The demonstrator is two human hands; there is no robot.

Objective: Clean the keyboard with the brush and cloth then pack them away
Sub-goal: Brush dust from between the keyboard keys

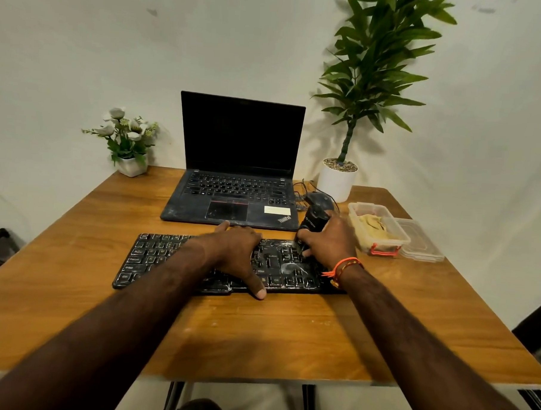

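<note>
Gripping the brush (313, 225), right hand (329, 243) hides its bristles; left hand (236, 253) flat on keyboard (155, 255).

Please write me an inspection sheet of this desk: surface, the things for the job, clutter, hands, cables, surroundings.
Surface: wooden table, pale smudges near the front edge.
Job's things: black keyboard with white dusty smears; black brush on its right end; tan cloth inside an open clear container, lid beside it.
Clutter: open laptop, screen dark; black mouse; flower pot; potted plant.
Hands: left hand rests flat on the keyboard; right hand grips the brush.
Cables: black cable loops between laptop and plant pot.
Surroundings: plain pale wall; dark object at the left edge, unclear.
</note>
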